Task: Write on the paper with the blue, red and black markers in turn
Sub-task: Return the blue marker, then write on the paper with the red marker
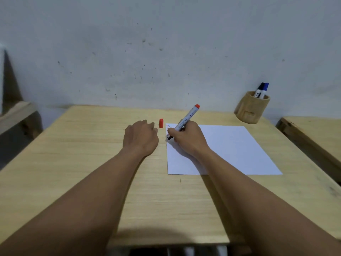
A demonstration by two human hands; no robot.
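Only one view here, a wide-angle camera worn on the person's head. It looks forward and down over the wooden tabletop (92,163) from the near edge, facing the grey wall (166,52) at the far side. It sits close enough that both forearms stretch in from the bottom corners and fill much of the lower frame. The left hand (141,138) and right hand (188,138) land about mid-frame. The lens bends things toward the edges, so the pen holder (251,109) at the far right leans. Bits of other furniture show at the left and right edges.
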